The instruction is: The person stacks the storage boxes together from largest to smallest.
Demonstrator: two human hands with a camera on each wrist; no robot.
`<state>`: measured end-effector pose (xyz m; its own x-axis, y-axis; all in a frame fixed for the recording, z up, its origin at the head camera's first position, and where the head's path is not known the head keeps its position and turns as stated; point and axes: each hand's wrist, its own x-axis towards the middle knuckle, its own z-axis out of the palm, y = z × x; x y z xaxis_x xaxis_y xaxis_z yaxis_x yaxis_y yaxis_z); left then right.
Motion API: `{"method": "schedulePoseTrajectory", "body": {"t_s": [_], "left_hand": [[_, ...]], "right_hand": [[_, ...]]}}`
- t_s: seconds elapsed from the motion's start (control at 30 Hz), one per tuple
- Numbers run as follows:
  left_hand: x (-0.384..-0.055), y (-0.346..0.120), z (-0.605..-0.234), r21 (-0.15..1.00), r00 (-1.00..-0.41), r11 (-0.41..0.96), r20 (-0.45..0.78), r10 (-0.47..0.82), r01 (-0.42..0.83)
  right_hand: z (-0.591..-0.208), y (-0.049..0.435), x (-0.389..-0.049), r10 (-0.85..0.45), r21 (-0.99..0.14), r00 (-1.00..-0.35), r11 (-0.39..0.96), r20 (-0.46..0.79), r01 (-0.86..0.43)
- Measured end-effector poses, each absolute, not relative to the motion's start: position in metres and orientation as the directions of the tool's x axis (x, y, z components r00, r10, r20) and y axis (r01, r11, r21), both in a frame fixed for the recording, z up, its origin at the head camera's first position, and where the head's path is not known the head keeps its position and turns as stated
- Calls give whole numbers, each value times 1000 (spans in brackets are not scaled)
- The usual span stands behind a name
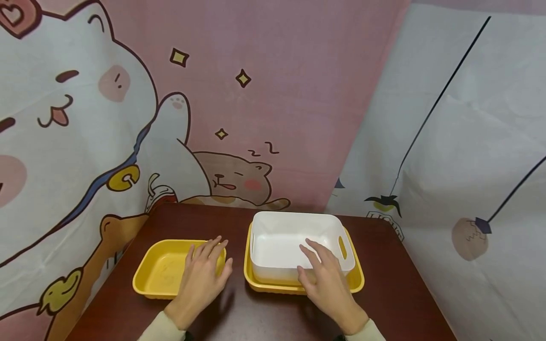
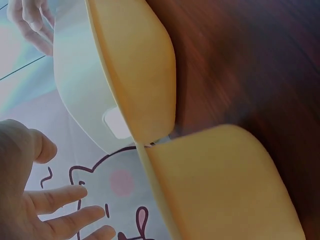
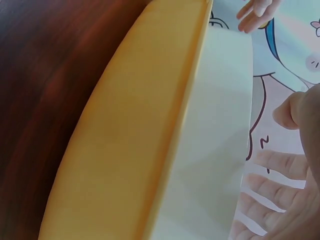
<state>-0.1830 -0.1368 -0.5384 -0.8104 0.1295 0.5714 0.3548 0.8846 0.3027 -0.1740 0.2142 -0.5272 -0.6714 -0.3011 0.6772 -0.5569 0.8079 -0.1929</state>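
A white plastic basket (image 1: 277,241) with a slot handle in its end sits inside a yellow basket (image 1: 358,279) on the right part of the table. My right hand (image 1: 326,282) hovers over the white basket's front rim, fingers spread and holding nothing. Farther left stands a second yellow basket (image 1: 159,270), with nothing inside the part that shows. Above its right side is my left hand (image 1: 202,274), fingers extended; it hides part of that rim. In the left wrist view, the left hand's fingers (image 2: 70,220) are apart from the baskets.
The dark reddish-brown table (image 1: 239,317) carries the baskets. Behind it hangs a pink and white cloth (image 1: 298,94) printed with cartoon animals, reaching down to the table's back edge. A bare strip of tabletop lies between the two basket groups.
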Motion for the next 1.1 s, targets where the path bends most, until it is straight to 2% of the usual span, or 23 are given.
{"method": "schedulePoseTrajectory", "body": {"t_s": [0.23, 0.47, 0.67, 1.1], "left_hand": [[-182, -150, -539, 325, -848, 893, 520, 105, 311], [-182, -163, -542, 294, -836, 908, 540, 100, 298], [-183, -176, -544, 315, -863, 914, 501, 70, 257], [-184, -201, -543, 333, -883, 924, 469, 11, 189]], "right_hand": [[-530, 196, -172, -338, -187, -658, 783, 673, -594], [-531, 177, -170, -368, -189, -653, 761, 662, -620], [-528, 161, -168, -397, -185, -652, 747, 646, -639], [-525, 127, -169, -460, -151, -634, 724, 622, -673]]}}
